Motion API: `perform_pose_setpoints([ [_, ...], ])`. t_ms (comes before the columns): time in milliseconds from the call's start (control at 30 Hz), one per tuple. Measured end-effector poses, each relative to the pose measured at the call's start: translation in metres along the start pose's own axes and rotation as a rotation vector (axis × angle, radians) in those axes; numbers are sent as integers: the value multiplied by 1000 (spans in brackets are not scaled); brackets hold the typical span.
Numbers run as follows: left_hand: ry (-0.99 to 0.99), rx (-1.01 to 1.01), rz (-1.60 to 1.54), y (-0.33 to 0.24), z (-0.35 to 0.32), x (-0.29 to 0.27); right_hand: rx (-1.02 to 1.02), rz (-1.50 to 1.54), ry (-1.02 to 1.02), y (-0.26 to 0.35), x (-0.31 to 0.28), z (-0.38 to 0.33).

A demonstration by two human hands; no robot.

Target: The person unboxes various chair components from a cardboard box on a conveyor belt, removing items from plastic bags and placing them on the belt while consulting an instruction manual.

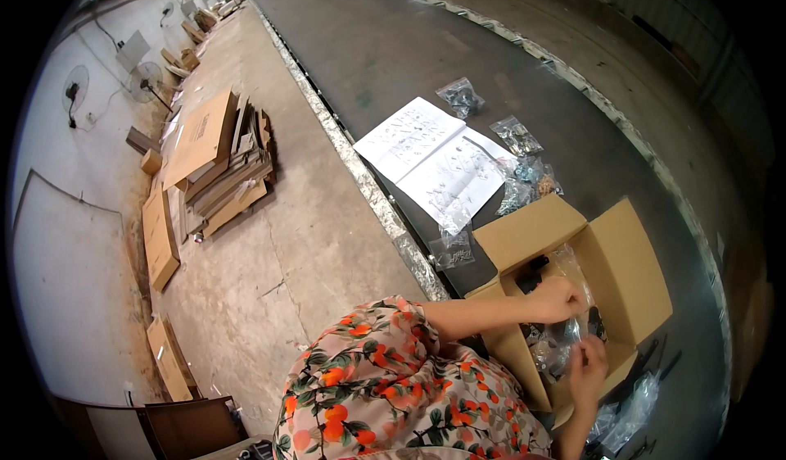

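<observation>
Both hands work above the open cardboard box (631, 270) on the long dark desk (368, 50). The left hand (558, 299) is curled, its fingertips appearing to pinch the clear bag (574, 329); the right hand (588, 370) is closed likewise, just below and nearer the body. The firmness of either pinch cannot be told. The bag lies between the hands, inside the box opening.

Recommended practice: grip the plastic by its edges, move the hands slowly and evenly, and stay above the box so loose pieces would drop inside. Avoid snagging the flaps. Parts bags (528, 180) lie beside the paper sheet (434, 165); mixing contents would be the likely fault.
</observation>
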State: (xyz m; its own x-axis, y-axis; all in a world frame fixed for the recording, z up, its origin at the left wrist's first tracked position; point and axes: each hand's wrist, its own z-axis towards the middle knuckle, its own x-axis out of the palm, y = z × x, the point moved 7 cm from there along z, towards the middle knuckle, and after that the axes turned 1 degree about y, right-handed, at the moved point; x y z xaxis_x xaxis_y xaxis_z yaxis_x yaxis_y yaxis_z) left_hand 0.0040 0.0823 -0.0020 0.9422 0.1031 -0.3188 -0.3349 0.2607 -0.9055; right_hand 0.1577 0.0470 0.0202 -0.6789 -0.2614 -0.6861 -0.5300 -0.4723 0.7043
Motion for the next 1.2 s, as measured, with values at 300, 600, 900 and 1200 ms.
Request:
perform_pose_setpoints([
  [300, 251, -276, -177, 11, -3, 5, 122, -168, 226, -8, -8, 26],
  [600, 393, -839, -1009, 37, -20, 56, 333, 671, -49, -18, -62, 24],
  [900, 616, -613, -1357, -19, -9, 67, 254, 887, -187, -26, -76, 14],
  [1200, 545, -697, -1341, -2, -18, 67, 295, 752, -235, -25, -70, 11],
])
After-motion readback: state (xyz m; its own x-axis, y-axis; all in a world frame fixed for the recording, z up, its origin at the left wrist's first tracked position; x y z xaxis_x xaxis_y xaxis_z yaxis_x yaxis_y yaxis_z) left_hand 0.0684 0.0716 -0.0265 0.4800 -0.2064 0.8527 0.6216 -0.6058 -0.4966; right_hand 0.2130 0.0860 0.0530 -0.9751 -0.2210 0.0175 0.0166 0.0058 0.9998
